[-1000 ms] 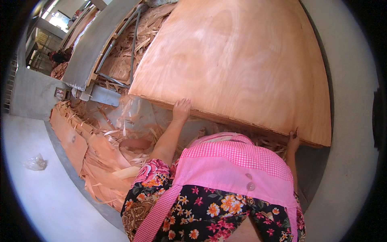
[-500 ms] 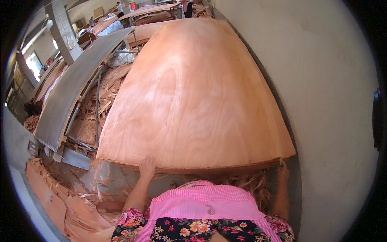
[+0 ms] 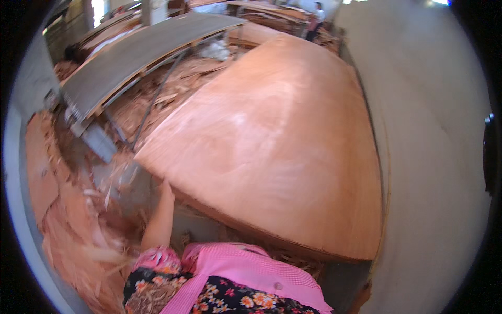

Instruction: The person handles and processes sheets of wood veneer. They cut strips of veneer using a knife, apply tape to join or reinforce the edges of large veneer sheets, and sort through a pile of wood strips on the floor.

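A thick stack of reddish-brown wood veneer sheets (image 3: pixel 272 152) spreads before me, its top sheet smooth and grained. My left hand (image 3: pixel 166 189) touches the front edge of the stack near its left corner; its fingers are blurred and partly hidden there. Low at the right, below the stack's near right corner, a dim bit of my right arm (image 3: pixel 362 299) shows beside the wall. The right hand's fingers cannot be made out.
The pale wall (image 3: pixel 439 157) runs close along the right, with a thin tan edge beside the stack. A long grey-topped table (image 3: pixel 151 44) stands at the left. Veneer scraps (image 3: pixel 78 225) litter the left floor. A person (image 3: pixel 315 22) stands at the far end.
The view has turned, so the stack sits at a slant and its right corner appears nearer. My left hand's fingers no longer lie visibly on top. My right hand has dropped low, mostly out of sight.
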`<state>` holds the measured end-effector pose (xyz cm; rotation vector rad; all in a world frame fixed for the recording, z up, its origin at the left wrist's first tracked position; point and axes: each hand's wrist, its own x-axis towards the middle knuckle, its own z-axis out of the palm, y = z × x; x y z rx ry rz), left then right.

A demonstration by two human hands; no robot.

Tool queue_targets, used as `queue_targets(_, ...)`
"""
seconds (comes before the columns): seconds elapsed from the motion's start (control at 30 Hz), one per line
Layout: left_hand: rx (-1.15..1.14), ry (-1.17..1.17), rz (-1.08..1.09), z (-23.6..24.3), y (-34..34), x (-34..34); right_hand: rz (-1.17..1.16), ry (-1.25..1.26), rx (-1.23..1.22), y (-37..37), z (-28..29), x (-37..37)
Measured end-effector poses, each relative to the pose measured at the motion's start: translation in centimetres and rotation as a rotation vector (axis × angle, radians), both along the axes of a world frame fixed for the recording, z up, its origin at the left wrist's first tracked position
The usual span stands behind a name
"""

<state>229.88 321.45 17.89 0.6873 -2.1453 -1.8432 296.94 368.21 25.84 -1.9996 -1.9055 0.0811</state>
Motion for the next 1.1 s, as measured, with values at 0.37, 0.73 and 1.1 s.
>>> queue_targets(0.37, -0.061, 0.161, -0.126, -6.9, -2.2, -5.7, 0.474, 1.114, -0.45, -15.2, -5.1, -30.7)
queue_targets(0.73, -0.189, -0.58, -0.007, -26.4, -46.0, 1.5, 0.585, 0.589, -0.801, -22.6, -3.1, -49.7)
queue_targets(1.1, -0.617, -1.011, -0.225, -23.6, -54.8, 20.2, 0.501, 0.214, -0.02, -21.5, -12.7, -67.0)
